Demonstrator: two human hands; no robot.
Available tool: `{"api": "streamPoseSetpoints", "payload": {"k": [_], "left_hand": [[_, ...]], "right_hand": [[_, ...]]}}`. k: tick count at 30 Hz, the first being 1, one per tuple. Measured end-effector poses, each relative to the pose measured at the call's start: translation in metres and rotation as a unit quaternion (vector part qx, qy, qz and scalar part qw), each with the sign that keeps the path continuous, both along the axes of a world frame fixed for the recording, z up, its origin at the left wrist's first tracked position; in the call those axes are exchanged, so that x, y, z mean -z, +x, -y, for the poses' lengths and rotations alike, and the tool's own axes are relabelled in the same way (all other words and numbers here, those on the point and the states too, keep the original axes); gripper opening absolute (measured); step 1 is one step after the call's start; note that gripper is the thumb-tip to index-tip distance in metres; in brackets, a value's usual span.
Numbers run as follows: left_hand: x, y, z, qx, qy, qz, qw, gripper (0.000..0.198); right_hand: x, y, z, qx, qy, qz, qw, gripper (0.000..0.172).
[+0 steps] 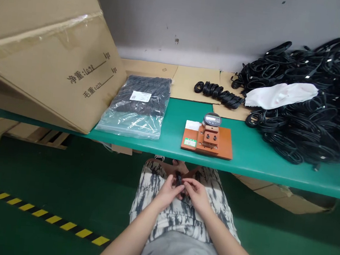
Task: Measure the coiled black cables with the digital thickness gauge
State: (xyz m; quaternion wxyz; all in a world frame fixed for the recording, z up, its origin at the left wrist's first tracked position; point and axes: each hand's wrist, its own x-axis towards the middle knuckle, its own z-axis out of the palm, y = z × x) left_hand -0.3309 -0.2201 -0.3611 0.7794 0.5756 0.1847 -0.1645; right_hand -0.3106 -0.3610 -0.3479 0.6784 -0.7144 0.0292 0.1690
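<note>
Over my lap, below the table edge, both hands meet around a small coiled black cable [178, 178]. My left hand [168, 192] is closed on the coil from the left. The fingers of my right hand [196, 194] are pinched together at the coil's right side; just what they grip is too small to make out, though it appears to be part of the same cable. On the table ahead stands a digital dial gauge [212, 120] on an orange-brown block fixture [224, 142].
A large cardboard box [58, 64] tilts over the table's left. Beside it lies a clear bag [131, 121] of black cables. Several coils [218, 93] lie in a row near a big cable heap [292, 131], with a white glove [281, 95] on top. The green table edge [144, 144] fronts my knees.
</note>
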Motion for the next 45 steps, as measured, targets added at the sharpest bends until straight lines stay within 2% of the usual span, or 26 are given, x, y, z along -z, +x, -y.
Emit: {"api": "streamPoseSetpoints", "payload": {"k": [3,7,11,16,22,26,29,32,34,36,40,42,45], "left_hand": [[0.002,0.002,0.000,0.009,0.070,0.031,0.997,0.044],[-0.004,0.001,0.001,0.022,0.140,0.090,0.986,0.048],[-0.009,-0.003,0.003,0.038,0.169,0.116,0.978,0.048],[-0.009,-0.005,0.004,0.040,0.173,0.108,0.978,0.047],[-0.008,0.000,0.005,0.016,0.147,0.068,0.987,0.040],[-0.008,0.002,0.005,0.014,0.089,0.034,0.995,0.034],[-0.014,0.000,0.003,0.040,0.014,-0.012,0.999,0.033],[-0.026,-0.006,-0.001,0.062,-0.057,-0.044,0.996,0.049],[-0.036,-0.011,-0.002,0.066,-0.087,-0.058,0.992,0.063],[-0.047,-0.015,-0.002,0.047,-0.107,-0.063,0.991,0.070],[-0.078,-0.018,-0.002,-0.019,-0.159,-0.054,0.986,0.074],[-0.094,-0.019,0.000,-0.007,-0.200,-0.058,0.978,0.079],[-0.111,-0.023,0.003,0.037,-0.220,-0.046,0.974,0.085]], "right_hand": [[-0.002,-0.001,0.003,-0.003,-0.037,0.042,0.998,0.037],[-0.005,0.000,0.005,-0.033,-0.093,0.097,0.990,0.033],[-0.003,0.001,0.005,-0.075,-0.146,0.114,0.980,0.027],[0.003,0.001,0.003,-0.075,-0.188,0.096,0.975,0.020],[0.001,0.003,0.004,-0.100,-0.135,0.007,0.986,0.023],[0.000,0.008,0.006,-0.114,-0.074,-0.080,0.988,0.037],[-0.004,0.011,0.007,-0.119,-0.025,-0.137,0.983,0.049],[-0.020,0.009,0.010,-0.121,0.006,-0.164,0.979,0.055],[-0.040,0.004,0.014,-0.127,0.011,-0.165,0.978,0.055],[-0.065,-0.002,0.021,-0.120,0.004,-0.148,0.982,0.052],[-0.112,-0.009,0.036,-0.052,-0.010,-0.061,0.997,0.046],[-0.125,-0.011,0.039,-0.049,-0.021,-0.020,0.998,0.042],[-0.128,-0.016,0.034,-0.067,-0.036,0.030,0.997,0.035]]}}
